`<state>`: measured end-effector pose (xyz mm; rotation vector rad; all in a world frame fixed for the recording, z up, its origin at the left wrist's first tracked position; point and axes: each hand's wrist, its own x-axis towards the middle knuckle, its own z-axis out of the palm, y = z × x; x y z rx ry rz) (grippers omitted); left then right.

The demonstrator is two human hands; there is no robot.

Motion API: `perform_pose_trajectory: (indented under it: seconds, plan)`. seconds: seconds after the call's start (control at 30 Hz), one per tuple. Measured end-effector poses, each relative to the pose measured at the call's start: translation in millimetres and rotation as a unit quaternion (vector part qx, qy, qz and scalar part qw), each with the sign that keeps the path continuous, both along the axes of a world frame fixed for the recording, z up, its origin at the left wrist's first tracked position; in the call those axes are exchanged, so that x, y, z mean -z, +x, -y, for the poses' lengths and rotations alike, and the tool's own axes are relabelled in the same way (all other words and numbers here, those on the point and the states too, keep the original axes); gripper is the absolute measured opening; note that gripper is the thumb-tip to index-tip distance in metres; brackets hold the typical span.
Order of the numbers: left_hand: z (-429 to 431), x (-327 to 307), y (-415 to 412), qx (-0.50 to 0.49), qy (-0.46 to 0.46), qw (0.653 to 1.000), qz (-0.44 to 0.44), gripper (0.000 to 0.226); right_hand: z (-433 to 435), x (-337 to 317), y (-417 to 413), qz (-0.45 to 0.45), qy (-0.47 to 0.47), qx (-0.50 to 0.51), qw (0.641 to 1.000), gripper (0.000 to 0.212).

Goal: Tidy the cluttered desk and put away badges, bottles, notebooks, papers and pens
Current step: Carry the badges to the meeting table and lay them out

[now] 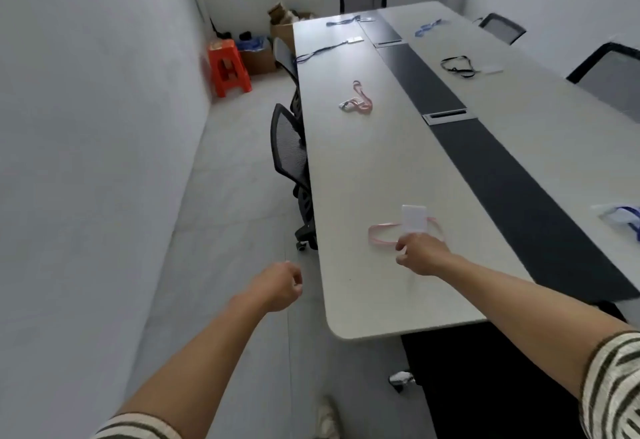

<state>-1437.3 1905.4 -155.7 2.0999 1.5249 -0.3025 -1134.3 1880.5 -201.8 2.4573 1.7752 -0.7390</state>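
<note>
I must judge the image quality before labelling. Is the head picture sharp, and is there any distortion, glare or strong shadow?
Head view: soft overall, the right hand and the near badge slightly blurred; wide-angle bending curves the table edge and the walls; light is even and diffuse, shadows faint, no strong glare; the far badges are too small for detail.

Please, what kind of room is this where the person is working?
Most likely an office meeting room. One long pale table with a dark centre strip and cable hatches fills it, black mesh chairs stand along its sides, and badges on lanyards, like the pink one, lie spread over it.
</note>
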Motion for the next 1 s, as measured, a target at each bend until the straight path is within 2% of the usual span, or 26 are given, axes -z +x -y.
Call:
perform_pose_trajectory:
  seconds: [0.27, 0.37, 0.5, 0.63, 0.77, 0.87, 1.0]
  plan:
    - [-100, 21, 34, 0.112, -0.041, 0.993, -0.010, 0.020, -49, 28, 30, -0.023, -0.049, 0.118, 0.992, 0.036]
    - [-121, 36, 47, 0.130, -0.063, 0.990, -0.006, 0.020, -75, 43, 50, -0.030, -0.034, 0.160, 0.986, 0.035]
    - [-144, 53, 56, 0.135, -0.083, 0.987, -0.009, 0.018, -122, 61, 70, -0.031, -0.020, 0.236, 0.971, 0.056]
    - [-170, 63, 57, 0.136, -0.094, 0.986, -0.035, 0.020, -155, 82, 75, -0.029, -0.057, 0.280, 0.958, 0.074]
    - [-189, 70, 56, 0.119, -0.112, 0.986, -0.042, 0.021, -163, 100, 76, -0.002, -0.075, 0.278, 0.958, 0.072]
    - [-199, 73, 57, 0.120, -0.116, 0.985, -0.040, 0.022, -167, 100, 80, -0.003, -0.082, 0.294, 0.952, 0.080]
    - [-208, 78, 53, 0.126, -0.121, 0.984, -0.032, 0.023, -169, 98, 80, -0.026, -0.111, 0.343, 0.932, 0.086]
